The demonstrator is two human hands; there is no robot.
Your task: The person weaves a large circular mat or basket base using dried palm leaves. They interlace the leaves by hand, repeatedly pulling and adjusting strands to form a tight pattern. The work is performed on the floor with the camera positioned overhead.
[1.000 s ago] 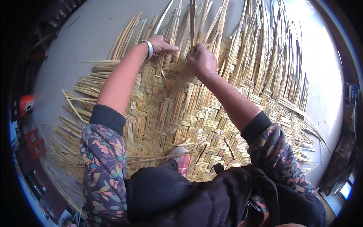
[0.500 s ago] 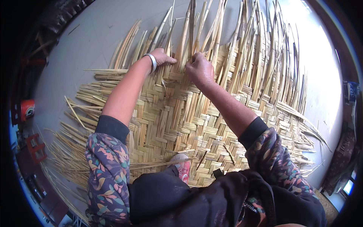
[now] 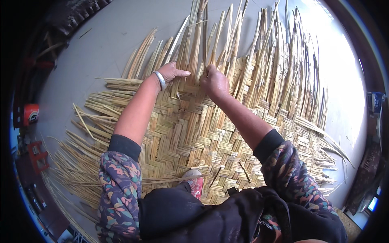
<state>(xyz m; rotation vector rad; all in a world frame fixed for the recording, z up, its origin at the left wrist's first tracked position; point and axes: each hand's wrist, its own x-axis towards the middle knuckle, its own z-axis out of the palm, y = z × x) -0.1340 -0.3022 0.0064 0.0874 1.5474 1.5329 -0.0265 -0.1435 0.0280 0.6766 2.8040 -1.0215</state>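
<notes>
A large mat (image 3: 194,137) of split reed strips lies beneath me, woven in a twill pattern. Along its far edge, long loose reed strips (image 3: 196,44) stick out away from me. My left hand (image 3: 172,73), with a silvery bracelet at the wrist, grips strips at that edge; its thumb stretches to the right across them, and its other fingers are partly hidden. Just to the right, my right hand (image 3: 215,83) is closed in a fist around reed strips at the edge of the weave. Its fingertips are mostly hidden.
More unwoven strip ends (image 3: 77,154) fan out at the left, with others on the right side. My red shoe (image 3: 196,184) rests on the mat near a loose strip. A red container (image 3: 31,114) and a red stool (image 3: 37,157) stand at far left on the grey floor (image 3: 109,44).
The view has shifted slightly, so mat and hands sit a little lower. Both hands stay at the far edge on the strips, with little change in their grip.
</notes>
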